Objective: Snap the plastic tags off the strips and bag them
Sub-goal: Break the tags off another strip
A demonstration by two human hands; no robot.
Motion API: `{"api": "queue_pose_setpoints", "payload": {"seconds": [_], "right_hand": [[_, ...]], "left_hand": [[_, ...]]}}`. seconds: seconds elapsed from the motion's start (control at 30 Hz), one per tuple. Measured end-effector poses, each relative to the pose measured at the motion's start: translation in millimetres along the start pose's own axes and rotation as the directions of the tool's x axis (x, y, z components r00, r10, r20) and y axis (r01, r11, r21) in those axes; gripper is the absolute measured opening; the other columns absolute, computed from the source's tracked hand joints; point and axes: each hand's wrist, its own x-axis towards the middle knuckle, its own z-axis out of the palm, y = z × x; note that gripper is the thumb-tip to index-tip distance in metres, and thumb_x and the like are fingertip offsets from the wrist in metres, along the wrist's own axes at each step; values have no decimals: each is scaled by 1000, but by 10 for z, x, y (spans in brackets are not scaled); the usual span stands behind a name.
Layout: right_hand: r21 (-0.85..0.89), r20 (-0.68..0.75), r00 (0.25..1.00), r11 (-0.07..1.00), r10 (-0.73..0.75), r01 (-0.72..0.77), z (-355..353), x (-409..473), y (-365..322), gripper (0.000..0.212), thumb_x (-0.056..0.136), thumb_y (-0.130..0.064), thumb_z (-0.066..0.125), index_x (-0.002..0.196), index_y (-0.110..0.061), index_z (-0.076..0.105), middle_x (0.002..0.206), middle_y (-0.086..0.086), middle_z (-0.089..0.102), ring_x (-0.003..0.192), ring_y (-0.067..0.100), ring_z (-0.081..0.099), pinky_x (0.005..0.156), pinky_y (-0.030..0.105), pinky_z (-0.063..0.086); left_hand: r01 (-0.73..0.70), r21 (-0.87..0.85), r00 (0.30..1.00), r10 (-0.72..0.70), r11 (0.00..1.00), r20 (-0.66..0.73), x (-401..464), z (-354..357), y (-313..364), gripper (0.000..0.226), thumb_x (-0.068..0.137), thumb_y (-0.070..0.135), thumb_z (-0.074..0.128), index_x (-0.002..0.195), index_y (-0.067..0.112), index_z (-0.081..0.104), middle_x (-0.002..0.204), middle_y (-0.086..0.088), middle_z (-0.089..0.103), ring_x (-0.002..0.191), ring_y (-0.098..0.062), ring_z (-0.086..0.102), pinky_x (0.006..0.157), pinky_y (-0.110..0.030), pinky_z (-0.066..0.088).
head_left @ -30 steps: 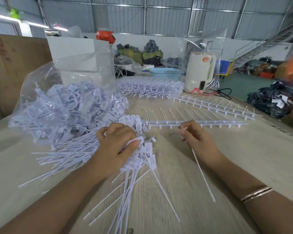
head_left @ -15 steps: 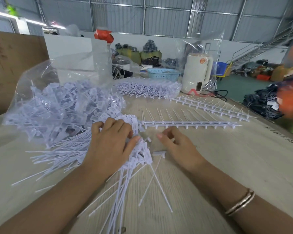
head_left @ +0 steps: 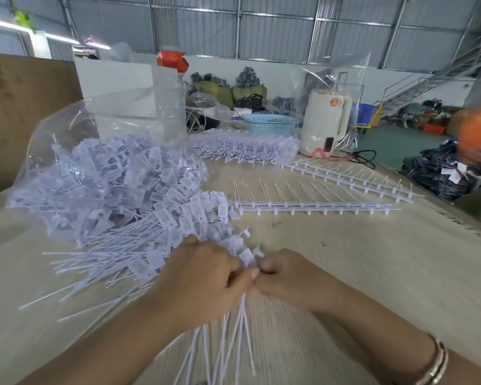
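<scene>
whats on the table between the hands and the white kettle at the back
In the head view, between the hands and the kettle lie bare wood, then two stripped strips, one behind the other.

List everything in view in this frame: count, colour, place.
bundle of tags: one handful, white, held near centre
loose tags: many, white, spilling from the bag at left
plastic bag: one, clear, left
stripped strips: several, white, centre to right of the table
stacked strips: one pile, white, far centre
table: one, pale wood
basket: one, light blue, far centre
kettle: one, cream, far right of centre
bracelet: one, metallic, right wrist
left hand: grips the bundle
right hand: pinches at the bundle's top
</scene>
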Motion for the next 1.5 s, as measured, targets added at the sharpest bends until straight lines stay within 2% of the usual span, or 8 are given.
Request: {"api": "queue_pose_setpoints", "payload": {"seconds": [0.27,0.5,0.73,0.83,0.93,1.1,1.33,1.5], "right_hand": [[330,5,993,938,-114,106,85,26,-19,36,86,12,44,99,-11,69,60,-12,54,53,-2,45,58,17,36],[410,-186,982,905,-44,118,35,84,71,41,90,10,42,107,-18,67,59,-12,56,51,1,43,53,12,35],[315,-309,951,943,-7,110,-20,100,180,34,91,4,45,95,-20,70,60,-11,56,54,9,45,54,21,36],[301,-265,962,943,-57,139,45,108,156,29,91,0,51,99,-24,66,71,-10,63,70,14,54,66,23,41],[256,-242,962,948,-127,190,71,108,150,29,90,0,54,106,-22,64,76,-11,63,75,4,57,71,13,42],[270,-472,871,918,-138,292,-37,137,206,41,89,7,48,97,-29,64,68,-15,58,64,1,51,62,13,40],[325,-608,793,897,-43,298,-178,203,414,40,92,1,45,94,-33,66,69,-17,56,66,5,49,66,21,38],[284,-636,770,909,-59,305,-266,178,448,40,95,0,44,94,-34,65,71,-19,58,65,0,50,65,12,39]], "left_hand": [[47,-212,999,-47,976,2,3,-42,-129,19,83,44,56,78,32,43,60,15,49,62,-3,46,69,-23,27],[213,-271,976,-191,939,107,13,-184,-323,9,88,36,56,94,33,50,69,15,56,62,2,51,57,-16,37],[251,237,935,-298,939,190,-46,-298,-139,86,47,97,-1,88,27,28,75,14,48,63,-11,45,50,-27,28],[226,355,859,-357,907,366,-73,-239,-29,93,50,98,10,97,24,40,74,11,45,72,-14,51,55,-28,28],[199,363,852,-344,910,395,-74,-144,-15,55,90,62,34,122,17,38,94,4,57,93,-20,60,66,-30,34],[158,395,841,-333,905,426,-71,-61,-34,45,93,12,42,135,8,26,113,-8,59,99,-27,60,65,-30,34],[138,-50,896,-104,989,432,-58,-219,-267,15,97,21,36,112,19,36,81,8,51,73,-8,53,60,-26,40],[89,-326,967,-3,941,254,53,-524,-531,13,97,28,43,100,31,31,80,14,45,71,9,49,61,-9,36]]}}
